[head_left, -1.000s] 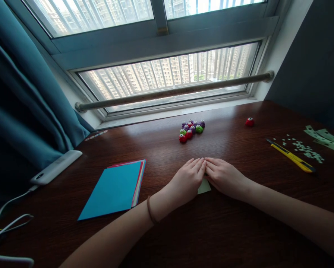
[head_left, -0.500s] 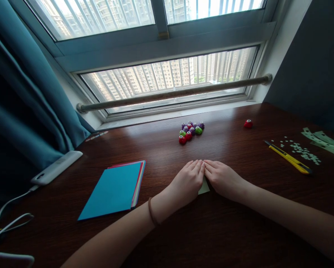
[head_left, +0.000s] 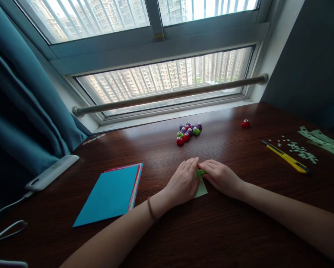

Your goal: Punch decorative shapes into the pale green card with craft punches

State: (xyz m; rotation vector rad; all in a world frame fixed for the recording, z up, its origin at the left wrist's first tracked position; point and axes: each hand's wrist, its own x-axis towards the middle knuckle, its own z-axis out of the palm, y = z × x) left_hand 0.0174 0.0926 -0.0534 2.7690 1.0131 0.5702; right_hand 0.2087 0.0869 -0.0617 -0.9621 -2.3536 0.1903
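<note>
A pale green sheet of paper [head_left: 202,189] lies on the dark wooden table, partly under my left hand [head_left: 183,181]. Its fingers are together and bent over the paper and the side of a small bright green object [head_left: 200,172]. My right hand [head_left: 219,175] has its fingertips closed on that green object from the right. The fingers hide most of it. A group of small red, purple and green pieces [head_left: 187,133] sits farther back.
Coloured sheets with a blue one on top [head_left: 108,193] lie at left, near a white phone-like device [head_left: 52,173] with a cable. A yellow cutter [head_left: 288,159], tiny paper bits [head_left: 302,152], punched strips [head_left: 322,139] and one red piece [head_left: 245,124] are at right.
The fingertips of my hands have parted slightly, and the green object between them now shows. More of the pale green paper is visible. The whole view has shifted slightly.
</note>
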